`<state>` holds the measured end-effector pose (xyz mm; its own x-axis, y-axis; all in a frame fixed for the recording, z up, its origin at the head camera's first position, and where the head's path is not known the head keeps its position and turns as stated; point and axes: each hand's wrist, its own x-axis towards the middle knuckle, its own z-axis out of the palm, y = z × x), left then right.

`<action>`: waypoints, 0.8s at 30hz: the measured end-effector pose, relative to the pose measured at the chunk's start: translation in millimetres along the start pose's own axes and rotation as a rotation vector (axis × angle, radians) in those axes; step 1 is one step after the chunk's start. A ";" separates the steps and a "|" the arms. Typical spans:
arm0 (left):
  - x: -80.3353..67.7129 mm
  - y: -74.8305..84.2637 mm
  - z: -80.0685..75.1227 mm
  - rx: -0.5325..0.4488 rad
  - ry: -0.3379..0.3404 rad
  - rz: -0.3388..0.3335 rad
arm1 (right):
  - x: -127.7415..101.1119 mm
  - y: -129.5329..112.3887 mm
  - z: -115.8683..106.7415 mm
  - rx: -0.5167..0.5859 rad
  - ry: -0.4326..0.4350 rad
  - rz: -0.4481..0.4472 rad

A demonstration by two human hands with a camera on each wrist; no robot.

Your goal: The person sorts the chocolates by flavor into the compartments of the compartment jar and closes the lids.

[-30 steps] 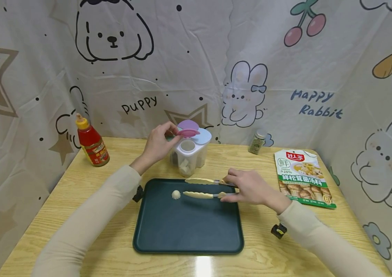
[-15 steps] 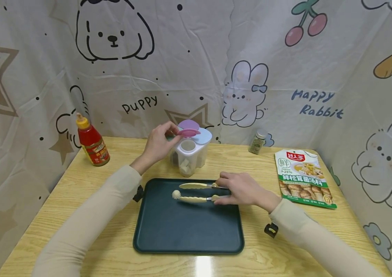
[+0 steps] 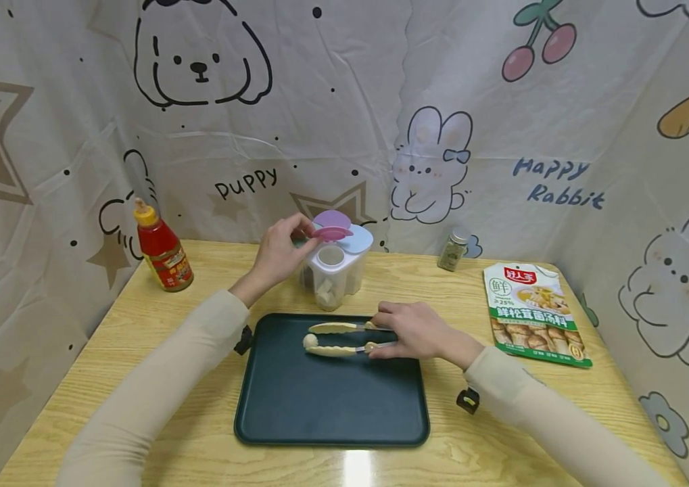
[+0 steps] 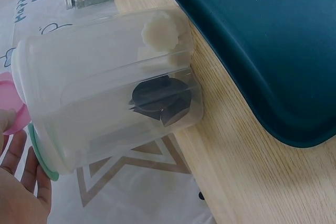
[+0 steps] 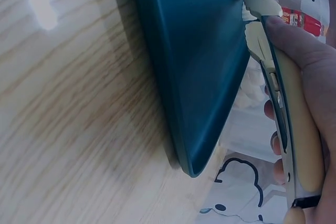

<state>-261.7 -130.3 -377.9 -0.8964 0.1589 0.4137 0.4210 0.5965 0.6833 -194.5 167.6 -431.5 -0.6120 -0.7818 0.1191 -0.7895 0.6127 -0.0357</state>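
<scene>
A cartoon-printed cloth backdrop (image 3: 344, 122) of puppies, rabbits and cherries wraps the back and both sides of the wooden desk (image 3: 137, 352). In the middle of the desk lies a dark green tray (image 3: 332, 406), its long side running from nine to three o'clock.

At twelve o'clock from the tray, just beyond its far rim, stands a clear plastic container (image 3: 335, 274) with several compartments and pastel flip lids; the left wrist view shows one pale scalloped piece and a dark piece inside it (image 4: 157, 98). The left hand (image 3: 277, 253) reaches in from the container's nine o'clock side, and its thumb and fingers pinch the pink lid (image 3: 332, 233), which stands lifted above an uncovered compartment.

At three o'clock from the tray, near the desk's right edge, a printed soup-stock packet (image 3: 533, 311) lies flat. At ten o'clock, well apart from the tray, a red sauce bottle (image 3: 161, 250) with a yellow cap stands upright against the backdrop. A small glass spice jar (image 3: 452, 249) stands at one o'clock, near the packet's far end.

The right hand (image 3: 417, 331) rests low over the tray's far right part, fingers curled around the handles of a pair of cream-tipped tongs (image 3: 338, 338). The tongs point toward nine o'clock, their two tips drawn close around a small pale dough ball (image 3: 309, 340), which sits on the tray near its far rim, close to the container.
</scene>
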 end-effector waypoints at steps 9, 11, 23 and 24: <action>0.5 -0.5 0.3 -0.003 0.001 -0.002 | -0.8 -0.3 2.4 0.031 0.015 -0.042; 0.6 -1.1 0.6 -0.001 0.002 -0.001 | -3.4 0.3 2.8 0.037 0.021 -0.043; 0.8 -0.9 0.7 -0.003 0.001 -0.008 | -32.1 8.9 -11.0 0.069 0.125 -0.010; 0.7 -0.7 0.5 -0.004 0.002 -0.008 | -33.9 10.2 -13.5 0.069 0.137 -0.008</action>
<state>-262.7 -130.2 -378.4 -0.8994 0.1531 0.4094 0.4147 0.5947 0.6888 -181.2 201.9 -422.5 -0.5980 -0.7604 0.2534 -0.7982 0.5938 -0.1017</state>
